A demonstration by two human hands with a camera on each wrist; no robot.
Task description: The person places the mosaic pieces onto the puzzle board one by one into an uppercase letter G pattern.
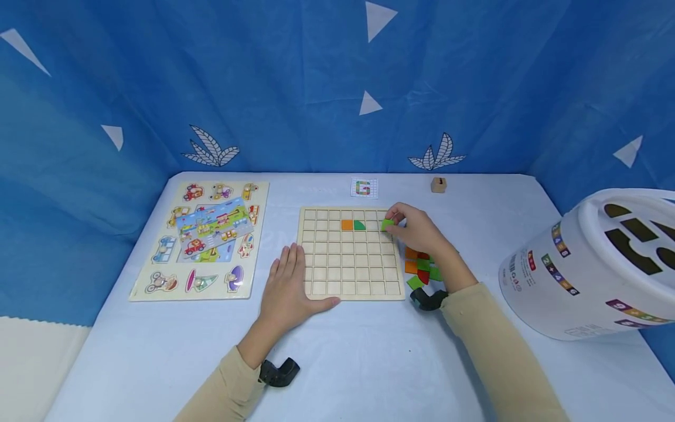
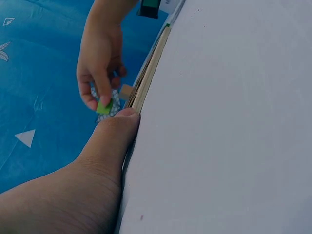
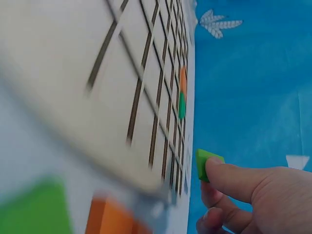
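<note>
A light wooden grid board (image 1: 348, 258) lies on the white table. In its upper part sit an orange square tile (image 1: 347, 225) and, just right of it, a green curved-edge tile (image 1: 360, 225). My right hand (image 1: 413, 228) pinches a light green tile (image 3: 207, 163) between thumb and fingers, held above the board's upper right. With fingers straight and thumb spread, my left hand (image 1: 287, 287) rests at the board's lower left corner; its thumb (image 2: 119, 124) touches the front edge. Beside the board's right edge lies a loose pile of orange, red and green tiles (image 1: 423, 265), partly under the right forearm.
A small card with a coloured G pattern (image 1: 364, 188) lies behind the board, with a wooden cube (image 1: 438, 185) to its right. A picture puzzle board (image 1: 142, 275) bearing cards (image 1: 216, 225) is at left. A large white bucket (image 1: 559, 287) stands at right.
</note>
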